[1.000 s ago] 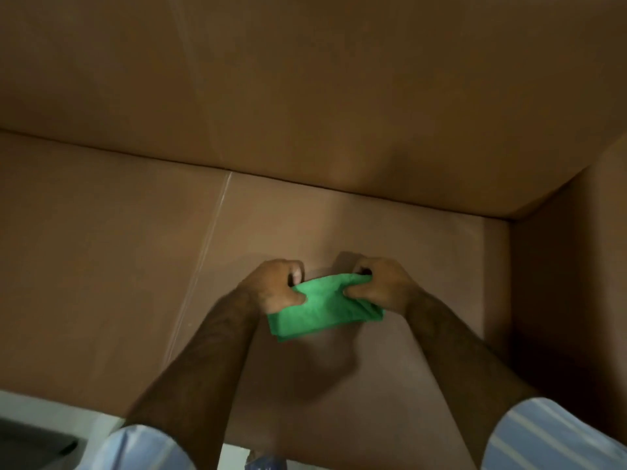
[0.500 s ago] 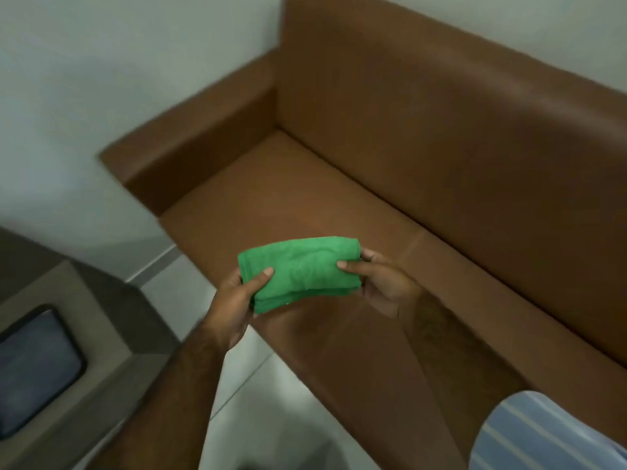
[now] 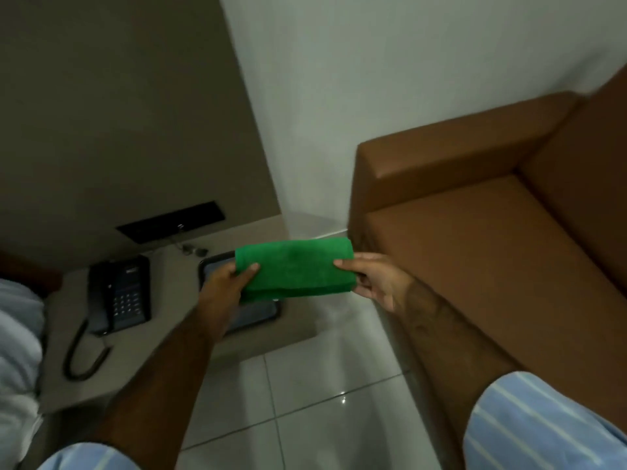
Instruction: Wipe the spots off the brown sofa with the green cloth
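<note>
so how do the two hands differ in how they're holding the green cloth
The left hand grips the green cloth at its left end, thumb lying on top and the back of the hand facing the camera. The right hand pinches the right end from the side, its remaining fingers spread loosely below. The left hand is over the side table, the right beside the brown sofa. Both hold the folded cloth in the air.

sofa seat (image 3: 492,252) bare, unobstructed

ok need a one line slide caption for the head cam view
Both hands, left hand and right hand, hold a folded green cloth above the floor beside the brown sofa.
</note>
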